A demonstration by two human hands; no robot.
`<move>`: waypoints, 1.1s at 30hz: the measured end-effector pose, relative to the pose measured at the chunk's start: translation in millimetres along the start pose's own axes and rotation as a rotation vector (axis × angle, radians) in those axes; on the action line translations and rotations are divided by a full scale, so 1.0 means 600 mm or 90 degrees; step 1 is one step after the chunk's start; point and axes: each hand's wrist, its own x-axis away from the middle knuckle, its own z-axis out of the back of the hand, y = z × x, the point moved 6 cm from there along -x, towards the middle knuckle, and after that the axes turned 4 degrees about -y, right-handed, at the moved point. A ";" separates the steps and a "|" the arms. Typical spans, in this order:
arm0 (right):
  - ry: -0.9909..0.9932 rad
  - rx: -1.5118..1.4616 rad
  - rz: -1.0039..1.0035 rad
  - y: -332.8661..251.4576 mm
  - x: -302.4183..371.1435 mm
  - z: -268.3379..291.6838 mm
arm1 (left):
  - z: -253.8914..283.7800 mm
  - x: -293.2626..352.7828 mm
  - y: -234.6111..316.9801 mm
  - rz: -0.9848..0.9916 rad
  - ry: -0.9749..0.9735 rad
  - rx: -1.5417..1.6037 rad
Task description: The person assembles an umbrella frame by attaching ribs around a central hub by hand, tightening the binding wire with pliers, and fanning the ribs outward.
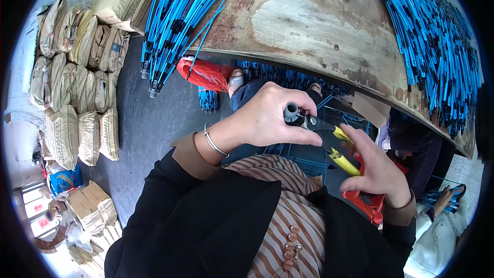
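As the left hand [270, 116] grasps a grey tubular fitting [292, 109] out in front of the striped shirt [303, 215], yellow-handled pliers [343, 162] slant in right beside it; the right hand [380, 169] curves around the handles [341, 135], fingers spread, and whether it's truly gripping them, I cannot tell!

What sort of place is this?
Probably a small assembly workshop or factory floor: heaps of thin blue rods on a worn wooden table, stacked sacks at left, and yellow-handled pliers by the right hand.
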 end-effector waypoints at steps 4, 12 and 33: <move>0.145 0.293 0.069 -0.020 0.013 0.014 | -0.009 -0.009 0.010 0.024 -0.015 -0.024; 0.134 0.297 0.007 -0.010 0.018 0.015 | -0.018 -0.009 0.008 0.015 -0.054 -0.009; 0.219 -0.434 0.260 0.047 -0.163 -0.065 | 0.014 0.012 -0.041 0.086 0.051 0.178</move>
